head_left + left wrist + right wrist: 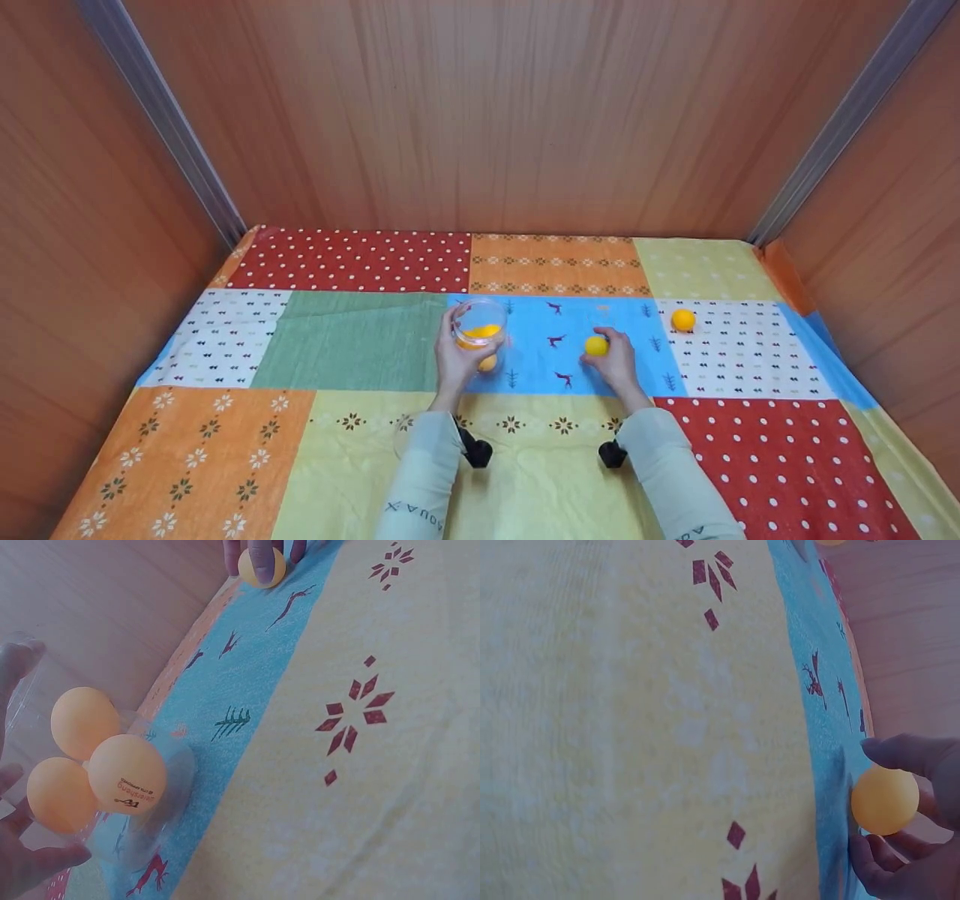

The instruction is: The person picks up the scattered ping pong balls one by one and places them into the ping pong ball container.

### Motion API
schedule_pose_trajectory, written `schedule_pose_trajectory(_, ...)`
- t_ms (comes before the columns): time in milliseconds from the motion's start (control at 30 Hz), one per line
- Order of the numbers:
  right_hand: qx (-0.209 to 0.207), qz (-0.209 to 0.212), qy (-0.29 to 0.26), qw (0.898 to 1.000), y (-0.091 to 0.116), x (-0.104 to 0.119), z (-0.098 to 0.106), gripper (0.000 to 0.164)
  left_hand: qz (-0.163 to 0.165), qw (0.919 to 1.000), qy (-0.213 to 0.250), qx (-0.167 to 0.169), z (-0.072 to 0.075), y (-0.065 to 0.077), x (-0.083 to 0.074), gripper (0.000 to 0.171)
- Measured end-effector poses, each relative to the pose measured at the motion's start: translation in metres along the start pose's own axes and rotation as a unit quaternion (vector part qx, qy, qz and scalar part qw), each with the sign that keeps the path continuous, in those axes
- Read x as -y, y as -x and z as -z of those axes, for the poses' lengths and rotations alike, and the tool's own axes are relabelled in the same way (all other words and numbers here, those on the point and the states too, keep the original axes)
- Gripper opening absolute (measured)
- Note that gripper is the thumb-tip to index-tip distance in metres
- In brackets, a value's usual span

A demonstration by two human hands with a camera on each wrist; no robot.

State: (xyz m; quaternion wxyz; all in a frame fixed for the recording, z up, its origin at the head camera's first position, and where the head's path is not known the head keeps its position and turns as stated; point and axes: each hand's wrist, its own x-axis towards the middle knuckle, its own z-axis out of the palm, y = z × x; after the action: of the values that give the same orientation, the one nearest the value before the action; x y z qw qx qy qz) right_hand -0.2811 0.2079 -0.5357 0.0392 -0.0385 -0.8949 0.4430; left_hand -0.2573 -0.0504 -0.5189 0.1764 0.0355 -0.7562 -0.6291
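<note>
My left hand grips a clear plastic jar from its left side, thumb and fingers round the wall. Three orange ping-pong balls lie inside the jar, one with printed lettering facing the left wrist camera. To the right, my right hand holds another ping-pong ball between thumb and fingers, low over the blue patch of the cloth. In the right wrist view this ball sits between the thumb above and the curled fingers below.
A loose orange ping-pong ball rests on the white patterned patch, right of my right hand. A faint clear round rim shows beside my left sleeve. Patchwork cloth covers the table, with wood-grain panels at the back and sides.
</note>
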Motion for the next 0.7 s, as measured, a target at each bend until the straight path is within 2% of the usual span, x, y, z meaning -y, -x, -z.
schedule_pose_trajectory(267,-0.006,0.017,-0.005,1.0,0.0008,-0.0028,0.0002,0.045,-0.002,1.0,-0.003,0.001,-0.0004,-0.0001,-0.0005,0.08)
schedule_pose_trajectory(600,0.006,-0.008,-0.018,1.0,0.0032,-0.0017,-0.0012,0.042,0.004,1.0,0.0,-0.001,-0.0001,-0.0003,-0.0014,0.081)
schedule_pose_trajectory(700,0.009,-0.002,-0.025,1.0,0.0043,-0.0005,-0.0017,0.041,0.004,1.0,-0.001,-0.002,0.0002,0.0,-0.0017,0.082)
